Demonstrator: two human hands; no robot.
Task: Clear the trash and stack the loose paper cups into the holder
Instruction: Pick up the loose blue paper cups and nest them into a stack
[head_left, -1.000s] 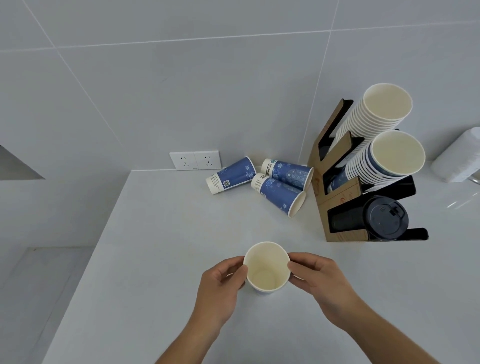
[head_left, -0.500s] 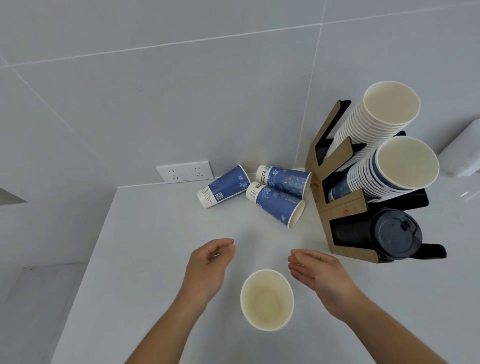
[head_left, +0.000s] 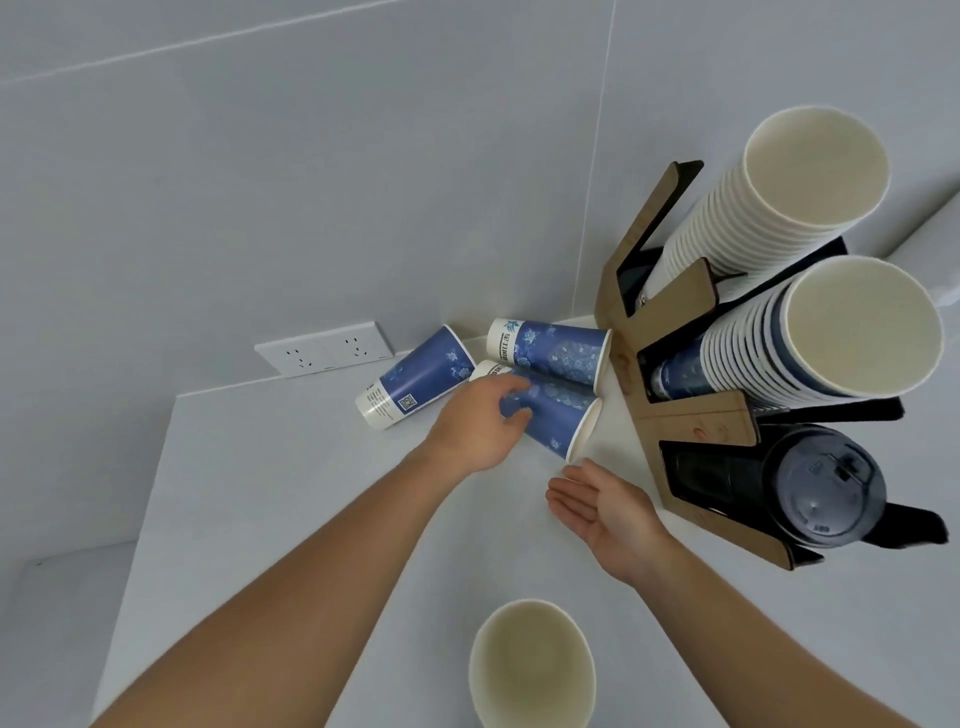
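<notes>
At the bottom centre of the frame a white paper cup (head_left: 532, 667) stands upright on the pale grey countertop (head_left: 291, 499), mouth open to the camera, with neither hand on it. Both bare forearms reach past it on either side, up into the middle of the frame.

The right hand (head_left: 605, 512) sits just right of centre, palm turned up and inward, fingers loosely spread and holding nothing; its fingertips lie just below the rim of the nearest blue cup, and I cannot tell whether they touch it. The left hand (head_left: 478, 426) is a little higher and to the left, fingers curled over the base end of that nearest blue cup (head_left: 556, 415), which lies on its side with its mouth pointing to the lower right. The fingers rest on the cup's wall, but the grip looks only half closed around it, and the cup is on the counter.

Just behind it, touching or nearly so, a second blue cup (head_left: 550, 348) lies on its side. To the left a third blue cup (head_left: 415, 379) lies tilted, its white base toward the lower left.

At the right of the frame stands the brown card cup holder (head_left: 670, 322). It carries a slanted stack of white cups (head_left: 779, 192) on top, a stack of blue cups (head_left: 810, 338) below that, and dark lids (head_left: 826, 488) at the bottom.

Beyond, a white double wall socket (head_left: 324, 351) sits at counter level on the grey tiled wall (head_left: 311, 182), where two walls meet in a corner behind the cups.
</notes>
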